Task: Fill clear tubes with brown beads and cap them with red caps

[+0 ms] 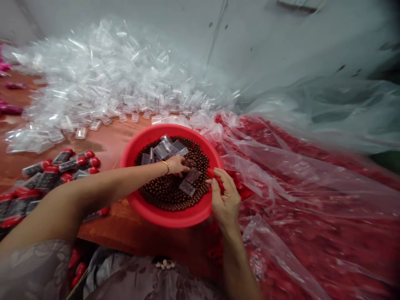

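Note:
A red plastic basin (170, 218) holds many small dark brown beads (162, 196). My left hand (177, 165), with a gold bangle at its wrist, reaches into the basin, its fingers curled down at the beads; what they grip is hidden. Close to its fingertips lie small clear plastic containers (187, 188) on the beads. More clear containers (165, 146) rest together toward the far side of the basin. At the basin's right rim, my right hand (225, 195) is closed, thumb and fingers pinching a small red cap (211, 173).
Behind the basin, a large heap of clear plastic containers (109, 83) leans against the wall. Filled containers with red caps (46, 177) lie piled at left. To the right, clear plastic sheeting (281, 154) covers a mass of red pieces (300, 246). Pink items (11, 109) sit far left.

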A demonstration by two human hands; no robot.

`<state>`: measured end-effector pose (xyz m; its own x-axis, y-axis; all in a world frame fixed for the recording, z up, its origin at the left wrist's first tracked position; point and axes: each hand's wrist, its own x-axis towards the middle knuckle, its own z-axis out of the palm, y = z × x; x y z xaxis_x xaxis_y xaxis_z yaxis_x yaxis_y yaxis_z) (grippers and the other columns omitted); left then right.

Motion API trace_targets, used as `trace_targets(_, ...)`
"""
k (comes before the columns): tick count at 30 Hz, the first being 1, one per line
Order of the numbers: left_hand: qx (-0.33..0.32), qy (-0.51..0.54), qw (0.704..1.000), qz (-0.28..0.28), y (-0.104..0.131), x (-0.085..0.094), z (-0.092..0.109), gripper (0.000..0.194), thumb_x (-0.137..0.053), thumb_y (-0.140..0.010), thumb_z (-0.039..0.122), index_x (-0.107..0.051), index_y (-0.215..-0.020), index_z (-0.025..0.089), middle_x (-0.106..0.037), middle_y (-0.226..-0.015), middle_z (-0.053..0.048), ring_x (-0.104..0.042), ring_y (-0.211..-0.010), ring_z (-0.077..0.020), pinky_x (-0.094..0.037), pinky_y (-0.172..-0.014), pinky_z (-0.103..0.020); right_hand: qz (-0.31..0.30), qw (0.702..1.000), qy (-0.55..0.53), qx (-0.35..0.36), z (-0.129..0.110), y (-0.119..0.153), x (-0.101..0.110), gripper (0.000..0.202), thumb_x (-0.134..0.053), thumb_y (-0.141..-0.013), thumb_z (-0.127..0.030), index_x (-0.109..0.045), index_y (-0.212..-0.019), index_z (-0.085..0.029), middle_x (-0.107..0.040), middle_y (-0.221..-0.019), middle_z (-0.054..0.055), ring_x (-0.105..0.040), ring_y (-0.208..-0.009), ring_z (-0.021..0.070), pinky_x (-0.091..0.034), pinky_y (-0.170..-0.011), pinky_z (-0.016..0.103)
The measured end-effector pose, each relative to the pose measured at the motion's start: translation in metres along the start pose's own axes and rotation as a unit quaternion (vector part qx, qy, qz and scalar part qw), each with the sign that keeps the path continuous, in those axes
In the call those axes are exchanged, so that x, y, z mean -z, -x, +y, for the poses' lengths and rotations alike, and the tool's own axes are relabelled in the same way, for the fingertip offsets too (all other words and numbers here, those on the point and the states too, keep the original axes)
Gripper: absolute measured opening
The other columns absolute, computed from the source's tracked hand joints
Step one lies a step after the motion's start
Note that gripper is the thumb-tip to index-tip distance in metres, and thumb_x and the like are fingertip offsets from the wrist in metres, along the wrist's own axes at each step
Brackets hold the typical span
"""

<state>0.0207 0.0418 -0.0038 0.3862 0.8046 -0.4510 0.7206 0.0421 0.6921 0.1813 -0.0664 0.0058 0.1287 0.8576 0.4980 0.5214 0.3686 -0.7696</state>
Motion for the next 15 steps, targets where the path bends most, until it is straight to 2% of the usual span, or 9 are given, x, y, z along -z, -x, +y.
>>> trace_targets(2, -0.041, 0.05, 0.998, 0.01, 0.009, 0.007, -0.002, 0.026, -0.056, -0.082, 0.022, -0.056, -0.107, 0.012, -0.069, -0.093, -0.005, -0.064, -0.072, -0.0102, -0.05, -0.068, -0.021, 0.0, 0.998, -0.056, -0.04, -0.004, -0.006, 0.001, 0.023, -0.052, -0.086, -0.025, -0.064, -0.106, -0.023, -0.059, -0.116, 0.007, -0.063, -0.077, 0.013, -0.056, -0.076, 0.033)
trace_targets(4, -0.109, 0.141, 0.984, 0.007, 0.021, 0.014, -0.003, 0.023, -0.059, -0.079, 0.016, -0.058, -0.101, 0.012, -0.068, -0.099, -0.004, -0.063, -0.082, -0.01, -0.049, -0.079, -0.022, 0.001, 0.986, -0.144, -0.089, -0.01, -0.016, -0.002, 0.021, -0.055, -0.084, -0.027, -0.065, -0.102, -0.022, -0.063, -0.106, 0.005, -0.063, -0.071, 0.0115, -0.055, -0.075, 0.032)
trace_targets(7, -0.211, 0.3, 0.93, -0.03, 0.041, 0.02, -0.006, 0.026, -0.065, -0.074, 0.017, -0.059, -0.099, 0.011, -0.067, -0.1, -0.005, -0.06, -0.089, -0.0123, -0.045, -0.089, -0.029, -0.02, 0.941, -0.299, -0.158, -0.021, -0.037, -0.012, 0.021, -0.058, -0.079, -0.028, -0.064, -0.098, -0.022, -0.065, -0.074, -0.001, -0.061, -0.061, 0.0109, -0.054, -0.069, 0.03)
trace_targets(9, -0.242, 0.355, 0.902, -0.05, 0.052, 0.02, -0.009, 0.033, -0.069, -0.071, 0.023, -0.059, -0.101, 0.012, -0.066, -0.1, -0.005, -0.06, -0.09, -0.0134, -0.043, -0.091, -0.032, -0.046, 0.909, -0.365, -0.196, -0.028, -0.049, -0.021, 0.022, -0.061, -0.073, -0.027, -0.065, -0.094, -0.021, -0.062, -0.061, -0.004, -0.06, -0.056, 0.0109, -0.053, -0.064, 0.028)
trace_targets(11, -0.257, 0.385, 0.885, -0.051, 0.061, 0.02, -0.013, 0.038, -0.072, -0.069, 0.027, -0.059, -0.102, 0.013, -0.065, -0.1, -0.005, -0.059, -0.091, -0.0137, -0.042, -0.091, -0.033, -0.085, 0.891, -0.381, -0.231, -0.033, -0.057, -0.029, 0.024, -0.064, -0.068, -0.026, -0.065, -0.091, -0.02, -0.064, -0.06, -0.004, -0.06, -0.054, 0.011, -0.052, -0.06, 0.027)
trace_targets(15, -0.256, 0.444, 0.858, -0.021, 0.069, 0.023, -0.019, 0.041, -0.074, -0.068, 0.032, -0.059, -0.101, 0.014, -0.063, -0.099, -0.004, -0.058, -0.089, -0.0132, -0.043, -0.086, -0.03, -0.188, 0.885, -0.325, -0.275, -0.035, -0.053, -0.037, 0.034, -0.069, -0.064, -0.027, -0.066, -0.097, -0.019, -0.07, -0.067, -0.001, -0.065, -0.06, 0.0137, -0.053, -0.066, 0.029)
